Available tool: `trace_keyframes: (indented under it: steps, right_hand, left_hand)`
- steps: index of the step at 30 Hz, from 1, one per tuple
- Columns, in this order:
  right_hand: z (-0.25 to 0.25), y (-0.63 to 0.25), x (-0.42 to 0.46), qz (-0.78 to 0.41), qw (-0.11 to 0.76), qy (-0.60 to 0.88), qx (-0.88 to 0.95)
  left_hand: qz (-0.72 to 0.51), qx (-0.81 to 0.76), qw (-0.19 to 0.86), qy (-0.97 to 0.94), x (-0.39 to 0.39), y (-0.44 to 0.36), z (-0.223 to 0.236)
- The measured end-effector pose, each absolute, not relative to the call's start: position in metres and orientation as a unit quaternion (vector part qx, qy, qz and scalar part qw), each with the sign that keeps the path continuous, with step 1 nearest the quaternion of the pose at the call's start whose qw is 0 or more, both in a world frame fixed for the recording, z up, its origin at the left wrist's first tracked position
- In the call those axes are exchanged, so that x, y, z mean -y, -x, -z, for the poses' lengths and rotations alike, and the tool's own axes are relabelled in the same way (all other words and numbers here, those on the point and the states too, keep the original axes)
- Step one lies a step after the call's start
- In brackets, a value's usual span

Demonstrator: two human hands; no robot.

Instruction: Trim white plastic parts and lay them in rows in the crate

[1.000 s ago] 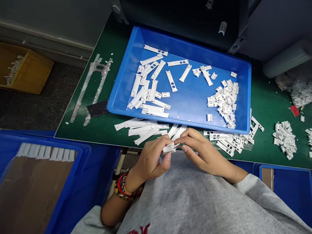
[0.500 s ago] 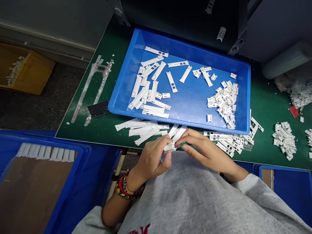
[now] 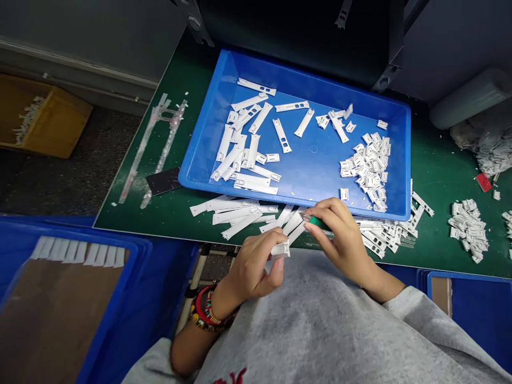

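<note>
Left hand (image 3: 256,266): fingers closed on a white part (image 3: 281,249), channel-shaped end poking out toward the right, rest hidden by the grip. Right hand (image 3: 340,242): thumb and index finger pinching a small green piece (image 3: 317,222) with a shiny, clear-looking tip, near the white part but apart from it. Both held at the bench (image 3: 436,160) edge, above the grey shirt (image 3: 316,320).

Ahead: blue tray (image 3: 314,178), smooth plastic, sloped walls, on the green bench; the right hand overlaps its front rim in view. Inside, left: long white strips (image 3: 224,143), flat, flared ends, some with square holes, overlapping. Inside, right: a heap of short slotted clips (image 3: 374,160).

Between hands and tray: loose smooth strips (image 3: 236,214), fanned out, some just behind the fingers. Slotted strips (image 3: 378,229) crowd the tray's front right corner, partly covered by the right hand. Further right: another clip pile (image 3: 468,229), a red piece (image 3: 484,182), crinkled clear bag (image 3: 494,146), translucent roll (image 3: 472,98).

Left of tray: dark flat plate (image 3: 163,182) and worn, ragged tape strips (image 3: 138,154). Behind tray: black chute (image 3: 296,32), one white piece on it. Floor, left: yellow bin (image 3: 68,125) with white bits. Lower left: blue tray with brown cardboard (image 3: 56,314).
</note>
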State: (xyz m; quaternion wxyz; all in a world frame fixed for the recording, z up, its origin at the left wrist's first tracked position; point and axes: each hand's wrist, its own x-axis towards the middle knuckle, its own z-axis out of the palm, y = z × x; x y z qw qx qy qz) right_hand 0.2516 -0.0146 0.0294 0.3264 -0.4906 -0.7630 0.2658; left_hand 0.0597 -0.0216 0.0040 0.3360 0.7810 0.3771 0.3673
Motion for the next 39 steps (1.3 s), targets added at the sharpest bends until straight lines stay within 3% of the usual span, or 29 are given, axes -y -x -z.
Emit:
trace_keyframes:
  steps: [6, 24, 39]
  right_hand:
    - [-0.04, -0.253, 0.019, -0.406, 0.255, 0.376, 0.793]
    - [-0.023, -0.243, 0.017, -0.348, 0.231, 0.39, 0.821]
    - [-0.014, -0.241, 0.023, -0.396, 0.226, 0.407, 0.792]
  left_hand:
    - [-0.38, -0.365, 0.316, -0.789, 0.017, -0.058, 0.002]
    - [-0.358, -0.378, 0.266, -0.811, 0.02, -0.064, 0.001]
    - [-0.292, -0.443, 0.26, -0.807, 0.026, -0.062, 0.011]
